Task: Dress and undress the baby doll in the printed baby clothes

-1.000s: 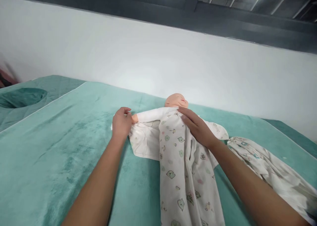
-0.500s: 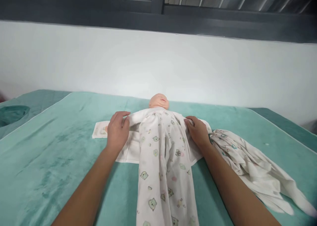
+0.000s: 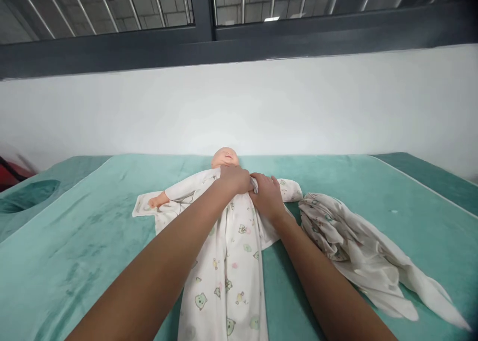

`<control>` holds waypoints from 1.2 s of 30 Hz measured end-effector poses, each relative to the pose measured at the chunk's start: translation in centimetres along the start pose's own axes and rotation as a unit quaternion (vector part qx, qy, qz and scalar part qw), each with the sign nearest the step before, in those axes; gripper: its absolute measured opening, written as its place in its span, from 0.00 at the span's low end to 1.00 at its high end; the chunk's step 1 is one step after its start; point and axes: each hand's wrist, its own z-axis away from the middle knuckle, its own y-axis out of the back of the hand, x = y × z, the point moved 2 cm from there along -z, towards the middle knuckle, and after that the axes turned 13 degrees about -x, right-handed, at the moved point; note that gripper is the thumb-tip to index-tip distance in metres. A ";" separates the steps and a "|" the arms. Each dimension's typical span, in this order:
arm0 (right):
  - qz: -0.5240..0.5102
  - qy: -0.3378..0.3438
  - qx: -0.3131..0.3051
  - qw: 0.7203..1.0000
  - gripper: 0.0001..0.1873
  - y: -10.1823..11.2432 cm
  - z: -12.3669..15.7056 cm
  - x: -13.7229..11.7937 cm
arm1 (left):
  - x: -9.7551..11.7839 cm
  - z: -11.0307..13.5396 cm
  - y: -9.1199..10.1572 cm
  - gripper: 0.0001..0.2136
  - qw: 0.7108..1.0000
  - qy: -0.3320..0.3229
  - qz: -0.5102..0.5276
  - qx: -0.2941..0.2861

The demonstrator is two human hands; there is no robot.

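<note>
A baby doll (image 3: 225, 156) lies face up, its head toward the wall, its arms spread. On it is a white baby garment (image 3: 246, 236) printed with small green animals, the lower part stretching toward me. My left hand (image 3: 236, 179) reaches across to the right side of the doll's chest, fingers closed on the garment's edge. Right beside it, my right hand (image 3: 267, 195) is also closed on the cloth, and a folded bit of fabric shows between the two hands. The doll's hand (image 3: 159, 200) lies by the left cuff. My hands hide most of the chest.
A crumpled white printed cloth (image 3: 351, 241) lies to the right of the doll. Everything rests on a green padded sheet (image 3: 93, 261) with a hole (image 3: 32, 195) at the left. Behind stand a white wall (image 3: 239, 107) and a dark window frame (image 3: 203, 42).
My left hand has moved right from the left sleeve to the chest. My right hand has come inward beside it. The printed left sleeve and the doll's hand now show; the view has shifted.
</note>
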 end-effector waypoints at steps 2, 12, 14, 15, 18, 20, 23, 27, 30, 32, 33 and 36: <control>0.007 -0.003 0.006 1.000 0.19 0.0 0.0 0.2 | 0.1 -0.1 -0.1 0.20 1.000 0.004 -0.012 -0.002; -0.022 0.007 0.036 0.999 0.23 0.4 0.2 1.3 | -2.7 1.6 0.2 0.24 1.000 -0.003 0.004 -0.029; -0.035 0.005 0.042 0.999 0.25 0.6 0.2 1.3 | -3.7 2.1 0.1 0.25 1.000 -0.005 0.016 -0.025; -0.040 0.007 0.045 0.998 0.26 0.7 0.2 1.3 | -3.9 2.2 0.1 0.24 0.999 -0.006 0.022 -0.023; -0.052 0.022 0.051 0.997 0.25 0.6 0.1 0.9 | -3.7 2.0 -0.1 0.21 0.998 -0.023 0.046 -0.026; -0.048 0.022 0.043 0.998 0.21 0.5 0.0 0.8 | -2.8 1.5 -0.2 0.19 0.998 -0.040 0.049 -0.032; -0.023 -0.015 0.016 1.000 0.19 0.3 -0.2 0.9 | -1.3 0.3 -0.5 0.16 0.998 -0.053 0.013 -0.038; -0.001 -0.048 -0.006 0.999 0.17 0.4 -0.2 1.5 | 0.4 -1.8 -1.5 0.20 0.998 -0.037 -0.043 -0.023; -0.014 -0.047 0.006 0.999 0.19 0.5 -0.2 2.0 | 1.2 -3.0 -2.3 0.22 0.997 -0.021 -0.071 -0.014; -0.033 -0.048 0.021 0.998 0.19 0.7 -0.1 2.3 | 1.5 -3.2 -2.5 0.22 0.996 -0.015 -0.085 -0.010; -0.043 -0.052 0.029 0.997 0.19 0.7 -0.1 2.5 | 1.5 -3.1 -2.4 0.23 0.996 -0.014 -0.093 -0.008; -0.079 -0.074 0.050 0.993 0.17 1.1 -0.1 2.6 | 1.3 -1.9 -1.9 0.22 0.993 -0.015 -0.117 0.002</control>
